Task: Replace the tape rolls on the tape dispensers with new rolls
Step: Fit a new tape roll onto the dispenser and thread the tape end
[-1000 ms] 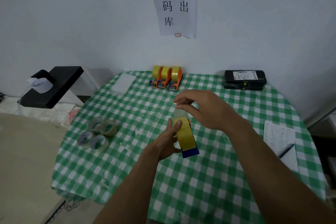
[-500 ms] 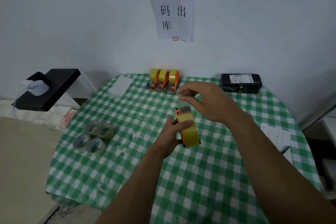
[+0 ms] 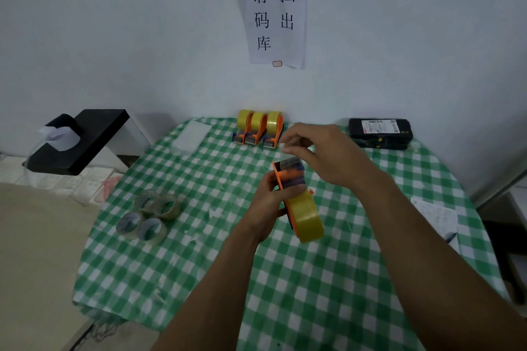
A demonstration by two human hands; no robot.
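Observation:
My left hand [image 3: 271, 202] grips an orange tape dispenser [image 3: 288, 177] above the middle of the table, with a full yellow tape roll [image 3: 306, 215] mounted on its near end. My right hand [image 3: 322, 157] pinches the clear loose end of the tape [image 3: 288, 155] at the dispenser's far end, near the cutter. Three more orange dispensers with yellow rolls [image 3: 261, 128] stand side by side at the table's back edge. Several nearly used-up clear rolls [image 3: 149, 215] lie in a cluster at the table's left.
The table wears a green-and-white checked cloth [image 3: 313, 279]. A black parcel [image 3: 380, 132] lies at the back right, papers with a pen [image 3: 436, 215] at the right edge, a clear sheet [image 3: 194, 134] at the back left. A black stand [image 3: 82, 139] sits left of the table.
The dispenser has tipped so its cutter end points away and its roll toward me. My right hand stays pinched on the tape end above it. The camera has shifted slightly.

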